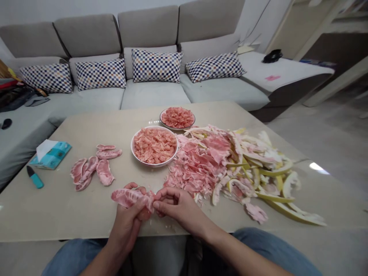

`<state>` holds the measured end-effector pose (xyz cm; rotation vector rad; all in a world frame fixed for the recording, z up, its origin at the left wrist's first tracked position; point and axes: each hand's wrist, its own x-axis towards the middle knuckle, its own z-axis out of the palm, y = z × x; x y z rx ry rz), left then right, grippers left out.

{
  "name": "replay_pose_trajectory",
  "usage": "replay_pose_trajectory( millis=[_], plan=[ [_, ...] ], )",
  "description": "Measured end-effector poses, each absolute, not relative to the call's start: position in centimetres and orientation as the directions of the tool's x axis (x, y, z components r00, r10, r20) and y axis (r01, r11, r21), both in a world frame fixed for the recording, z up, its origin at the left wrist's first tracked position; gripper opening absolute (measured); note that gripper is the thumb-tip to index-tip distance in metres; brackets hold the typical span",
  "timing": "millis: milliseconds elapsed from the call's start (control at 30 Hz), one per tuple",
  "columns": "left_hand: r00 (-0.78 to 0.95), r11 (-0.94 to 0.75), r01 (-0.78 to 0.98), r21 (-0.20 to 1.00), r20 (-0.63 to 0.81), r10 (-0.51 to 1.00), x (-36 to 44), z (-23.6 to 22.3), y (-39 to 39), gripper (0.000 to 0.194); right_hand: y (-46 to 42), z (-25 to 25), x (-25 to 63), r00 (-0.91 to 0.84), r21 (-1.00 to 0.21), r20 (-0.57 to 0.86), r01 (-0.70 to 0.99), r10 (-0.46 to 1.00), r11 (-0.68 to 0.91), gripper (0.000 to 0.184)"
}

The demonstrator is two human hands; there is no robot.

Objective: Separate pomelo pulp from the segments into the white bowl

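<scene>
Leftmost on the table (71,226), a small teal and black tool (35,177) lies beside a blue tissue pack (51,155), a white tissue protruding. Next, several fruit segments (105,173): pink, curved, whitish at the edges, some overlapping. Nearer the front edge, the left hand (129,214) grips a fruit piece (126,196) between thumb and fingers, above the table. Piece: elongated, pale pink skin with whitish vein-like markings, left end rounded; right end ragged, with moist orange-pink flesh showing below the thumb. Behind it, a white bowl (155,165) is heaped with loose pink flesh. The right hand (171,205) has thumb and fingertips pressed together, pinching the piece's ragged right end. Farther back, a dark-rimmed plate (168,126) holds deeper-pink flesh. Rightward: a pile of thin pink skins (198,165), then yellow-green and white peel (276,172).
</scene>
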<state>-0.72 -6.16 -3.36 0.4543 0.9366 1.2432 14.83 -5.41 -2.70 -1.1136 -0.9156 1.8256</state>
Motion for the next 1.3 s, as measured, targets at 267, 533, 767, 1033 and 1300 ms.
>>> replay_pose_trajectory(
  millis=[267,533,767,1033,1300],
  plan=[
    [-0.002,0.269,-0.549,0.791,-0.322,0.947,-0.7,-3.2,-5.9,0.051,-5.4,-2.6,15.4,-0.477,-0.708,-0.347,-0.432,0.807,-0.559,0.03],
    [-0.06,0.216,-0.493,0.843,-0.28,0.958,-0.4,-2.7,-6.0,0.054,-5.4,-2.2,14.9,-0.505,-0.678,-0.34,-0.454,0.793,-0.579,0.03],
    [-0.077,0.243,-0.497,0.833,-0.321,0.944,-0.7,-2.9,-5.9,0.058,-5.3,-2.9,14.8,-0.377,-0.763,-0.426,-0.338,0.822,-0.551,0.04],
    [-0.176,0.253,-0.605,0.755,-0.436,0.882,-2.2,-3.6,-4.2,0.04,-2.2,-0.7,17.7,-0.098,-0.979,-0.032,0.202,0.995,-0.012,0.014],
    [0.013,0.386,-0.689,0.613,-0.522,0.853,-1.6,-3.8,-4.0,0.02,4.3,0.3,19.0,-0.128,-0.748,0.351,0.557,0.928,0.36,0.032]
  ],
)
